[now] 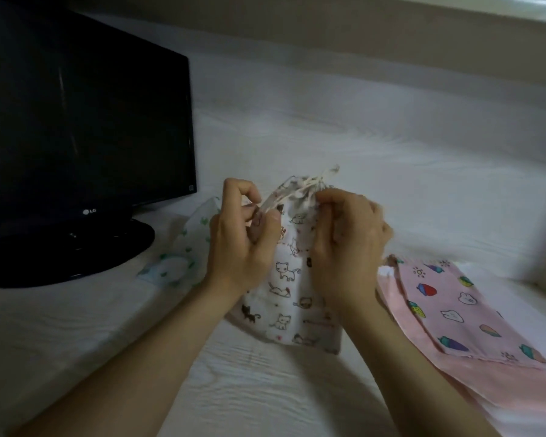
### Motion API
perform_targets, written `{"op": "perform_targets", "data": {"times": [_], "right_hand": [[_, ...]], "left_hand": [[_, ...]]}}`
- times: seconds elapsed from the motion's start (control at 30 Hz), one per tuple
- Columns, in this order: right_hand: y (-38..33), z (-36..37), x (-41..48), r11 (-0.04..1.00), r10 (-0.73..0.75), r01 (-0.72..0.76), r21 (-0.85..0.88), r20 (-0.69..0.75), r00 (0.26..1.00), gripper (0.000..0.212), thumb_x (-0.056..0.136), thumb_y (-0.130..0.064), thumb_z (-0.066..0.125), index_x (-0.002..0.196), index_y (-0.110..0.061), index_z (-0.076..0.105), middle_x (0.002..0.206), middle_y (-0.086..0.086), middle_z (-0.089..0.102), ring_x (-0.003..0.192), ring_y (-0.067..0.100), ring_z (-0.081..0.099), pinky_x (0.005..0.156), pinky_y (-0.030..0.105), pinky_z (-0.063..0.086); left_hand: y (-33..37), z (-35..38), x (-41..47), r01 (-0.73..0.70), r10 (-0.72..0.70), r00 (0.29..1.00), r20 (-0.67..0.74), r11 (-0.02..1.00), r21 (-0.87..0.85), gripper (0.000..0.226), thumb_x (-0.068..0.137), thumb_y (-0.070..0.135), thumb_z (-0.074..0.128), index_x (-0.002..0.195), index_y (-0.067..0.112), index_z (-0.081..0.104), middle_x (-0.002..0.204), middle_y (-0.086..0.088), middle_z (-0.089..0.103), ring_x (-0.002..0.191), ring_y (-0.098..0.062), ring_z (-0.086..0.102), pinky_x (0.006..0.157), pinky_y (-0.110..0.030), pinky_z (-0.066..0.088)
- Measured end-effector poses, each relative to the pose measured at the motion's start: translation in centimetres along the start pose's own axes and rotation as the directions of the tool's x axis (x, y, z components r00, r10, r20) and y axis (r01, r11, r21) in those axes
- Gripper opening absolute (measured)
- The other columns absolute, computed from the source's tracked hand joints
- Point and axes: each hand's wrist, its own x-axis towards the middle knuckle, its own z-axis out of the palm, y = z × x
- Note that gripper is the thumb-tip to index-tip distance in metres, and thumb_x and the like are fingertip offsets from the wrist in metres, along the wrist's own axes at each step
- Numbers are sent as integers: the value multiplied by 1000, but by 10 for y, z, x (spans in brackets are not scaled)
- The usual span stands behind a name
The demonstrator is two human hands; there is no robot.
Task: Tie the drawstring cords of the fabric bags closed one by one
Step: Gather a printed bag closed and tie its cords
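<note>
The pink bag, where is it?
In the head view the pink bag lies flat on the white surface, lower right, just right of the right hand and the cat-print bag.

I read the cat-print bag (286, 279) as soft matt cloth, its cord (273, 200) a pale fabric string. The pink bag (473, 310) and green-print bag (183, 263) look the same matt cloth. The monitor (76, 121) is glossy black plastic; the white bench (265, 389) shows a faint grain, matt.
</note>
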Motion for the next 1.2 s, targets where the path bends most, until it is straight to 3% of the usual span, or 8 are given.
{"op": "perform_targets", "data": {"times": [0.3,0.4,0.5,0.67,0.8,0.9,1.07,1.2], "right_hand": [[-10,90,5,920,192,-286,269,325,926,28,101,-15,55,125,-19,69,108,-5,74,92,10,70,85,40,59],[-12,115,1,932,125,-288,220,551,825,45,104,-15,50,148,-16,52,143,4,62,130,18,58,111,36,47],[-7,135,-11,970,129,-240,38,756,642,60,103,-30,44,161,-28,29,171,3,18,154,30,24,124,51,24],[-4,142,-31,987,134,-20,-160,750,647,64,104,-29,40,163,-33,18,173,-5,0,153,26,14,117,55,23],[7,138,-36,987,155,-125,-103,822,548,44,100,-27,43,144,-28,49,151,-2,47,134,29,46,106,51,39],[9,125,-26,956,220,-293,-32,739,637,44,87,-24,45,123,-17,70,126,8,67,114,28,61,98,40,49],[12,90,-8,944,329,-266,-195,636,698,40,76,-25,39,100,-16,70,105,10,69,97,30,64,86,42,55],[29,49,-4,911,386,-163,-378,650,655,27,85,-9,49,106,-14,64,103,9,69,97,30,63,81,40,54]], "left_hand": [[-30,-39,17,156,44,942,-332,818,553,15,90,16,64,96,15,50,83,1,54,66,-17,51,53,-37,44],[-49,-41,16,235,-72,968,-239,580,780,15,87,23,63,102,23,59,121,-2,54,106,-26,50,86,-42,43],[-70,-36,10,158,-388,921,5,385,909,31,102,30,55,133,30,58,153,0,43,136,-29,37,106,-45,31],[-88,-34,-3,192,-722,657,216,437,879,70,105,41,53,163,40,16,168,-7,27,156,-34,21,122,-59,21],[-93,-35,-6,177,-772,584,251,423,889,56,108,37,37,162,43,22,168,-5,25,154,-34,21,121,-60,16],[-85,-35,-4,199,-757,604,248,445,873,50,107,37,38,157,40,36,164,-6,31,152,-35,23,122,-58,20],[-62,-24,-4,118,-423,895,145,537,835,12,95,34,55,96,23,61,120,-5,58,117,-27,50,101,-43,44],[-54,4,-21,-71,-248,877,411,779,623,16,87,26,59,75,22,49,82,4,52,88,-22,54,75,-39,47]]}}
